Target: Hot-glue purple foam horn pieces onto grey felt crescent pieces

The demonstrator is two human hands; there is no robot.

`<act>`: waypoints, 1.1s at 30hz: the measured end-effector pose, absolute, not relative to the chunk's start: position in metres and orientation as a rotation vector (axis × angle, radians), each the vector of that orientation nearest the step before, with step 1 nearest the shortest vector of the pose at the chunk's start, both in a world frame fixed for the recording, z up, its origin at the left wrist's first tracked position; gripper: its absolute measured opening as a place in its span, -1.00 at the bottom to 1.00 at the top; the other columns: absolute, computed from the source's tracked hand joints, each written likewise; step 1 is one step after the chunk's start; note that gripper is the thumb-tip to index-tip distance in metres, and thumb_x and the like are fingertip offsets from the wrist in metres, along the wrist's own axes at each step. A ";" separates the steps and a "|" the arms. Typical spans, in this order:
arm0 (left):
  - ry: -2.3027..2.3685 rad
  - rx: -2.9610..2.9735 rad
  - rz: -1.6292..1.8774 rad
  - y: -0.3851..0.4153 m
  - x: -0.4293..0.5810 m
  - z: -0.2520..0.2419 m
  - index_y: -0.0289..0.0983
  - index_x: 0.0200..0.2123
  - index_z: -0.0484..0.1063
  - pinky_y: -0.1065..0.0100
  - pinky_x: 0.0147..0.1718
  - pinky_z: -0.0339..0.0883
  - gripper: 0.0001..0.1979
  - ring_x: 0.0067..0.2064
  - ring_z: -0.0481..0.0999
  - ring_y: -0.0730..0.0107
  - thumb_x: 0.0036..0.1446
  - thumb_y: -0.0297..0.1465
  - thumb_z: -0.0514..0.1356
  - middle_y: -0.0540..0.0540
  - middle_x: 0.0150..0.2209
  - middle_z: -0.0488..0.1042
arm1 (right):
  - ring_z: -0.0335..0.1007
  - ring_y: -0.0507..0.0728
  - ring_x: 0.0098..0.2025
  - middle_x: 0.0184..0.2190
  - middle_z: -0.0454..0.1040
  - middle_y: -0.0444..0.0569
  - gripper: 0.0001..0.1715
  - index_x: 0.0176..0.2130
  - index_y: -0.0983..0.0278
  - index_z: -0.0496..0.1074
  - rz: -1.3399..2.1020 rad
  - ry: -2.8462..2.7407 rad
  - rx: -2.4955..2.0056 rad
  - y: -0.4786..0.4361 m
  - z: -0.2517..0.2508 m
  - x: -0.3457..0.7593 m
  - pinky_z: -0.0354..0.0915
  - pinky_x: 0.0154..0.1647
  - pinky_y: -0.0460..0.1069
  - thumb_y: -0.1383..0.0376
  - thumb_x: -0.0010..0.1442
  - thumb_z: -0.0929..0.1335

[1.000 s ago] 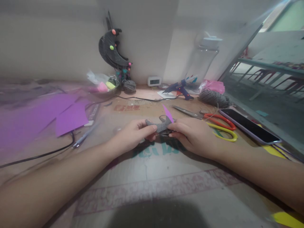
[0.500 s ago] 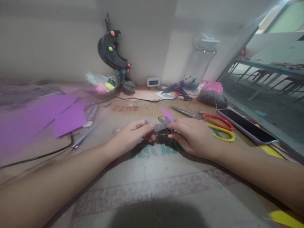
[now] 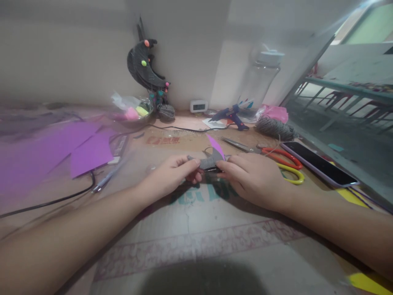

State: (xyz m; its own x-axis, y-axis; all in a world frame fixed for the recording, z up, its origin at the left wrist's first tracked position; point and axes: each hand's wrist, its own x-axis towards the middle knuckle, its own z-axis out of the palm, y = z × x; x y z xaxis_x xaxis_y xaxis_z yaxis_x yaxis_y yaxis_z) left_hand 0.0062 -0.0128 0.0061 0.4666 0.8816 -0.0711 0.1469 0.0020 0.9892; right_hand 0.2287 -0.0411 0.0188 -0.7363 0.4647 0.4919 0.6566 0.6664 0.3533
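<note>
Between my two hands, over the middle of the cardboard-covered table, is a small grey yarn-wrapped piece [image 3: 209, 162] with a dark lower edge. A pointed purple paper piece [image 3: 216, 147] stands up from its right end. My left hand [image 3: 176, 170] is closed, pinching the piece's left end between thumb and fingers. At the right end, my right hand [image 3: 253, 176] is closed on the same piece, index finger and thumb near the base of the purple paper. Its palm and the hidden fingertips cover part of the work. Scissors [image 3: 281, 155] with orange and yellow handles lie just beyond my right hand.
Purple sheets [image 3: 90, 153], a pen [image 3: 107, 178] and a black cable lie left. Along the wall stand a bowl [image 3: 135, 114], a small digital clock [image 3: 199, 106], a glue gun [image 3: 230, 116] and a bottle [image 3: 264, 78]. Grey yarn [image 3: 274, 128] and a phone [image 3: 319, 164] are right.
My right hand has shifted slightly, its fingers curling lower over the piece's right end. More of the grey wrapping and purple paper shows. My left hand keeps its hold.
</note>
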 end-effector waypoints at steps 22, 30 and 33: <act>0.856 1.354 0.894 -0.010 0.005 0.001 -0.27 -0.51 0.40 0.40 -0.42 0.27 -0.77 -0.48 0.41 0.46 0.13 -0.30 0.13 0.01 -0.54 0.43 | 0.07 -0.04 -0.56 -0.56 0.18 -0.22 -0.63 -0.38 0.27 0.27 0.693 -1.691 -1.286 -0.022 0.016 0.231 0.01 -0.57 -0.10 0.02 0.22 0.29; 0.934 1.559 0.832 -0.012 0.003 0.001 -0.27 -0.53 0.40 0.40 -0.39 0.24 -0.65 -0.45 0.39 0.43 0.18 -0.18 0.09 0.01 -0.54 0.42 | -0.19 -0.11 -0.66 -0.68 0.00 -0.33 -0.53 -0.48 0.26 0.21 1.342 -1.409 -1.174 -0.024 0.009 0.221 -0.24 -0.66 -0.11 -0.01 0.02 0.44; 0.954 1.683 0.697 -0.013 0.003 0.001 -0.28 -0.51 0.43 0.40 -0.39 0.23 -0.66 -0.43 0.40 0.42 0.14 -0.15 0.14 -0.01 -0.50 0.45 | -0.20 -0.12 -0.67 -0.69 -0.01 -0.33 -0.53 -0.49 0.27 0.23 1.315 -1.396 -1.203 -0.030 0.012 0.216 -0.25 -0.68 -0.12 -0.01 0.04 0.43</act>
